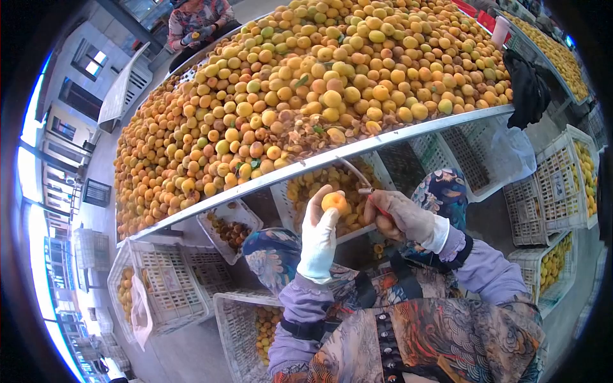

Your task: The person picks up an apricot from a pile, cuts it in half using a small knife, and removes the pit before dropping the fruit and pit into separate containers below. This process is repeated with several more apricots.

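Note:
My left hand [319, 233], in a white glove, has its fingers and thumb closed around an orange-yellow apricot [334, 202]. Just to the right, my gloved right hand [402, 219] grips a small tool with a thin reddish handle [381, 207] and a metal end pointing toward the apricot. The exact kind of tool is too small to tell. Beneath both hands stands a white crate [285, 214] holding many orange fruit pieces. In front of me, a large heap of apricots [332, 70] covers the metal-edged table [306, 167], with brownish scraps near its edge.
A small white tray [257, 220] with dark stones or scraps lies below the table at left. Plastic crates [169, 281] with apricots stand left, and more crates [543, 185] stand right. A black cloth [527, 89] hangs from the table corner. Another person [198, 22] sits across the table.

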`<state>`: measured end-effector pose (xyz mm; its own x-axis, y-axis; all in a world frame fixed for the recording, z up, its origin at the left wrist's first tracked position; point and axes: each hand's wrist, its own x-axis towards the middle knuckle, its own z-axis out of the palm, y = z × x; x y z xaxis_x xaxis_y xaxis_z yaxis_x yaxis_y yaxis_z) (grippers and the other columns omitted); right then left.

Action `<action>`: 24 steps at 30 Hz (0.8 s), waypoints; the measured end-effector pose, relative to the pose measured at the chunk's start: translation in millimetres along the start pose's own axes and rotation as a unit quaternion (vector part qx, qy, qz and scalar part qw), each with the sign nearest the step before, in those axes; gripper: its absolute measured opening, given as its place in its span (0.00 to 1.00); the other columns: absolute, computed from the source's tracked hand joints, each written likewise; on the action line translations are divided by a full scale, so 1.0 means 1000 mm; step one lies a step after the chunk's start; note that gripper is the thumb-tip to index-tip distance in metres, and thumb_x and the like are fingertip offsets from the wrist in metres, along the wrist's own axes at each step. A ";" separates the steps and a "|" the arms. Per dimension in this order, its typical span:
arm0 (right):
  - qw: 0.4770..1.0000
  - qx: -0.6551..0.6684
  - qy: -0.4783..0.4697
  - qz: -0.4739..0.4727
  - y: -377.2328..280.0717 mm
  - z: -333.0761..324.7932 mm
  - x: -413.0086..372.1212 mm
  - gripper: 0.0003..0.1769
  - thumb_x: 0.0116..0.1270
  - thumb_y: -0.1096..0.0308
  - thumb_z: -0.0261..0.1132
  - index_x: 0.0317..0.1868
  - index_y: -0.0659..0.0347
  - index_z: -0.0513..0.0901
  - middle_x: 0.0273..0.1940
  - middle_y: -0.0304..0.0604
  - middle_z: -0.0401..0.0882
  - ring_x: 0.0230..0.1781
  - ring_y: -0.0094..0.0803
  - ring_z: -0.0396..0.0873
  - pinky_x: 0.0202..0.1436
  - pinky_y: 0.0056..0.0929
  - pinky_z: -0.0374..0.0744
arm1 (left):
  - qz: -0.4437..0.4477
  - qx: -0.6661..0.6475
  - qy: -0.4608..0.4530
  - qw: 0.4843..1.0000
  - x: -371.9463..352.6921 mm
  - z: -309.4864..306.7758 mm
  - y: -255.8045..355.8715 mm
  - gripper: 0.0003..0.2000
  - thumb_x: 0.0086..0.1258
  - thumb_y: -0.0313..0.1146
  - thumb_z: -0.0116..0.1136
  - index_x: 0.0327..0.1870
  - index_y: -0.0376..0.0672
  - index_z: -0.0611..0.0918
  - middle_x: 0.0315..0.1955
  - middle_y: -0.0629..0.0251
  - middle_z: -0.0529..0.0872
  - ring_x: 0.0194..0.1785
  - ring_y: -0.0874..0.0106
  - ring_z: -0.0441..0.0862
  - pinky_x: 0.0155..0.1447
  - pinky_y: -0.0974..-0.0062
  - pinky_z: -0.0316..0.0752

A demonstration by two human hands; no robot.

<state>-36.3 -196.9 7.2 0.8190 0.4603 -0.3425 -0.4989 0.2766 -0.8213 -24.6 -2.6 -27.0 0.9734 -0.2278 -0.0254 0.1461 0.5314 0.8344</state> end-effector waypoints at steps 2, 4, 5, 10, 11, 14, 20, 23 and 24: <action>0.997 -0.067 -0.035 -0.022 0.000 0.000 0.001 0.26 0.73 0.43 0.48 0.35 0.60 0.77 0.12 0.32 0.64 0.08 0.19 0.58 0.10 0.19 0.55 | 0.006 0.006 0.007 1.000 0.002 -0.001 0.002 0.24 0.69 0.33 0.57 0.63 0.37 0.66 0.56 0.55 0.74 0.61 0.64 0.72 0.64 0.67 0.68; 0.996 -0.075 -0.042 0.003 0.000 0.005 0.001 0.25 0.73 0.45 0.48 0.36 0.60 0.76 0.13 0.31 0.64 0.09 0.18 0.58 0.11 0.18 0.56 | 0.001 -0.008 -0.003 1.000 0.004 -0.004 -0.001 0.24 0.69 0.33 0.57 0.63 0.37 0.66 0.56 0.55 0.74 0.60 0.64 0.73 0.64 0.67 0.68; 0.995 -0.083 -0.049 0.031 0.000 0.008 0.001 0.23 0.74 0.47 0.48 0.37 0.60 0.76 0.15 0.31 0.65 0.10 0.17 0.59 0.12 0.17 0.57 | -0.006 -0.024 -0.009 1.000 0.004 -0.005 -0.002 0.24 0.70 0.33 0.57 0.64 0.37 0.65 0.57 0.55 0.73 0.59 0.64 0.73 0.64 0.67 0.68; 0.990 -0.111 -0.062 0.060 0.005 0.008 0.004 0.25 0.73 0.46 0.48 0.36 0.61 0.77 0.15 0.31 0.65 0.11 0.17 0.59 0.14 0.17 0.58 | -0.022 -0.044 0.005 0.999 0.001 0.000 0.002 0.23 0.70 0.33 0.56 0.64 0.37 0.65 0.56 0.53 0.74 0.58 0.63 0.75 0.64 0.65 0.68; 0.990 -0.109 -0.061 0.060 0.005 0.008 0.004 0.25 0.73 0.46 0.48 0.36 0.61 0.77 0.15 0.31 0.65 0.11 0.17 0.59 0.14 0.17 0.58 | -0.025 -0.044 0.011 0.999 0.001 0.000 0.002 0.23 0.71 0.33 0.55 0.64 0.36 0.65 0.56 0.53 0.74 0.58 0.63 0.75 0.65 0.65 0.68; 0.989 -0.117 -0.057 0.065 0.003 0.008 0.004 0.26 0.73 0.45 0.48 0.35 0.61 0.77 0.14 0.31 0.64 0.11 0.17 0.59 0.14 0.18 0.58 | -0.029 -0.042 0.019 0.999 0.002 0.001 0.000 0.23 0.71 0.33 0.54 0.63 0.35 0.65 0.56 0.52 0.74 0.57 0.62 0.75 0.65 0.65 0.68; 0.989 -0.114 -0.053 0.081 0.006 0.005 0.003 0.26 0.73 0.45 0.48 0.35 0.60 0.76 0.14 0.31 0.64 0.11 0.17 0.59 0.14 0.18 0.57 | -0.016 -0.009 0.027 0.999 0.004 0.008 -0.001 0.23 0.72 0.37 0.54 0.62 0.35 0.66 0.54 0.52 0.76 0.57 0.62 0.75 0.65 0.65 0.68; 0.993 -0.103 -0.022 0.052 0.023 0.005 0.008 0.26 0.74 0.46 0.47 0.34 0.60 0.76 0.14 0.31 0.64 0.10 0.17 0.58 0.13 0.18 0.57 | -0.021 0.006 0.021 1.000 0.007 0.010 -0.004 0.25 0.72 0.42 0.53 0.62 0.35 0.67 0.53 0.52 0.76 0.57 0.61 0.76 0.65 0.65 0.67; 0.995 -0.088 -0.016 0.048 0.026 0.009 0.008 0.25 0.74 0.46 0.47 0.34 0.60 0.76 0.14 0.31 0.64 0.10 0.17 0.58 0.12 0.17 0.57 | -0.034 0.004 0.017 0.999 0.007 0.009 -0.006 0.26 0.72 0.45 0.52 0.62 0.35 0.67 0.53 0.52 0.76 0.57 0.61 0.76 0.65 0.64 0.67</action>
<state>-45.1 -178.5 -13.3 0.7589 0.5052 -0.4109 -0.5148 0.0789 -0.8537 -20.3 -15.3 -27.1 0.9667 -0.2353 -0.1006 0.2108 0.5093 0.8344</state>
